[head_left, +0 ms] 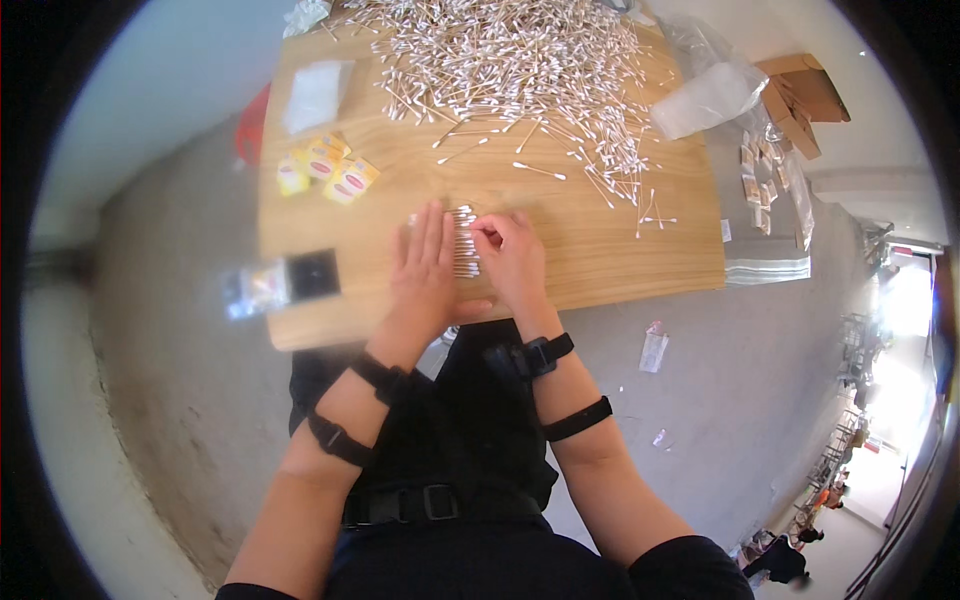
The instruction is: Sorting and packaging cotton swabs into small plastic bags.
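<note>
A neat row of cotton swabs [465, 240] lies on the wooden table [600, 260] between my two hands. My left hand [425, 265] rests flat, fingers stretched out, against the left side of the row. My right hand [510, 255] is curled at the right side, its fingertips pinching the swabs at the row's upper end. A big loose heap of cotton swabs [510, 60] covers the far half of the table, with stray ones [540, 172] scattered toward me.
Several small yellow packets [330, 170] lie at the left, behind them a clear bag [315, 95]. A black square object [313, 275] sits at the near left edge. Clear plastic bags [710, 95] and a cardboard box [800, 95] are at the right. Litter lies on the floor.
</note>
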A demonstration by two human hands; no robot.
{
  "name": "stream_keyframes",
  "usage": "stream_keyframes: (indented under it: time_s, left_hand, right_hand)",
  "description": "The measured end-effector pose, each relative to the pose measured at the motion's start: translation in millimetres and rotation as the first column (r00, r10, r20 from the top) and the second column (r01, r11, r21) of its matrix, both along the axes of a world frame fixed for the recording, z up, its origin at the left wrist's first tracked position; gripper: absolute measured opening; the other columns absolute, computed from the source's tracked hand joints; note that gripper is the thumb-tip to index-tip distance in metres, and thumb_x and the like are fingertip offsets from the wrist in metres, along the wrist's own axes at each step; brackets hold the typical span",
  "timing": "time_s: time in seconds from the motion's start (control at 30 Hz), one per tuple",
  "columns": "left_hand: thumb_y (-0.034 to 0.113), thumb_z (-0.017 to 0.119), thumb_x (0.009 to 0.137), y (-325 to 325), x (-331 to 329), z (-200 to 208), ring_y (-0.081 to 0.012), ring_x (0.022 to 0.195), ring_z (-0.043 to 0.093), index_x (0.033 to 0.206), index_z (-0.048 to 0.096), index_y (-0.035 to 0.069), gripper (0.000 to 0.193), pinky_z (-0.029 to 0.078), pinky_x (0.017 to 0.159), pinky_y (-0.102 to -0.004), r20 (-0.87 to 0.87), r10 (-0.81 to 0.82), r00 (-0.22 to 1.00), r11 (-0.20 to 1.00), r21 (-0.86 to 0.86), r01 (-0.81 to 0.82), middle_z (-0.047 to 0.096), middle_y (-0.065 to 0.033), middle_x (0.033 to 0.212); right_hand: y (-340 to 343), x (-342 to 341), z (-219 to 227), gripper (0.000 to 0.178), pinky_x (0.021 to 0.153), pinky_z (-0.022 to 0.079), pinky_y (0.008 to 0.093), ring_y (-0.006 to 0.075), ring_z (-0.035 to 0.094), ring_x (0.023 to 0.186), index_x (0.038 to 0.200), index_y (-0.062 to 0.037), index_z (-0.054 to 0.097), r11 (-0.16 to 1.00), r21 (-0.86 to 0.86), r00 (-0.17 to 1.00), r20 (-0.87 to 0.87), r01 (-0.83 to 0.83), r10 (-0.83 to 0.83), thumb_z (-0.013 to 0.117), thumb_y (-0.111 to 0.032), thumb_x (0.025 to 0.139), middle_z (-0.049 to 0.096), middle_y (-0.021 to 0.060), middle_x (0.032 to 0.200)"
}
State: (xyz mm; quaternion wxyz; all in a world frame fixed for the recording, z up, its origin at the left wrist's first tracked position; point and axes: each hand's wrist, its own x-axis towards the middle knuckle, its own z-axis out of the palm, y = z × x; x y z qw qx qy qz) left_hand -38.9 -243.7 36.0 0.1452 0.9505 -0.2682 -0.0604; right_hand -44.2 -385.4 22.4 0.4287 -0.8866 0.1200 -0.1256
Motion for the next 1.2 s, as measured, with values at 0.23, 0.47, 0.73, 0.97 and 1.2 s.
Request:
stream_keyframes:
  time_s: [0.23,0.47,0.73,0.97,1.2]
  left_hand:
    - [0.066,0.073,0.055,1,-1,1,-0.032,0.144,0.013,0.145,0.021,-0.004,0.125,0.011,0.114,-0.053,-0.008,-0.021,1.0,0.999,0.03,0.021,0.015,-0.0201,0.154]
    - [0.062,0.076,0.056,2,2,11,-0.0306,0.144,0.014,0.145,0.022,-0.004,0.123,0.01,0.115,-0.051,-0.038,-0.032,0.999,0.999,0.032,0.033,0.018,-0.0182,0.153]
    - [0.044,0.082,0.055,8,-4,1,-0.0377,0.143,0.013,0.146,0.017,-0.002,0.121,0.015,0.114,-0.0509,-0.04,0.091,0.995,0.984,-0.147,-0.096,0.015,-0.0248,0.152]
    - [0.044,0.079,0.058,8,-5,-19,-0.0395,0.141,0.019,0.141,0.026,-0.006,0.111,0.017,0.114,-0.0469,0.173,0.066,0.983,0.998,-0.031,-0.061,0.023,-0.0264,0.149]
    - [0.05,0.077,0.059,4,-4,-4,-0.0392,0.141,0.019,0.14,0.028,-0.007,0.111,0.016,0.115,-0.0466,0.057,0.077,0.995,0.992,-0.103,-0.071,0.024,-0.0259,0.149]
  right_hand:
    - [-2,5,1,0.007,0.063,0.051,0.0322,0.0192,0.064,0.067,0.083,-0.0093,0.067,0.996,0.071,0.997,-0.057,0.055,-0.051,0.07,-0.013,0.078,0.062,0.0063,0.079]
    - [-8,9,-9,0.016,0.069,0.051,0.0313,0.0184,0.063,0.078,0.096,-0.0055,0.065,0.96,0.264,0.996,-0.002,0.091,-0.093,0.067,-0.014,0.082,0.062,0.0085,0.091]
    - [18,2,-14,0.043,0.105,0.034,0.0369,0.0254,0.044,0.121,0.128,0.0014,0.045,0.751,0.66,0.97,0.199,-0.026,-0.142,0.035,-0.03,0.101,0.045,0.0157,0.127]
    - [41,9,-8,0.044,0.106,0.03,0.0377,0.0277,0.04,0.122,0.129,0.0011,0.045,0.749,0.656,0.98,0.193,-0.096,-0.044,0.033,-0.03,0.1,0.043,0.0173,0.129]
    - [17,17,-12,0.049,0.11,0.03,0.0369,0.0261,0.041,0.128,0.132,0.0034,0.039,0.785,0.602,0.988,0.133,-0.146,0.081,0.032,-0.034,0.102,0.043,0.0165,0.13]
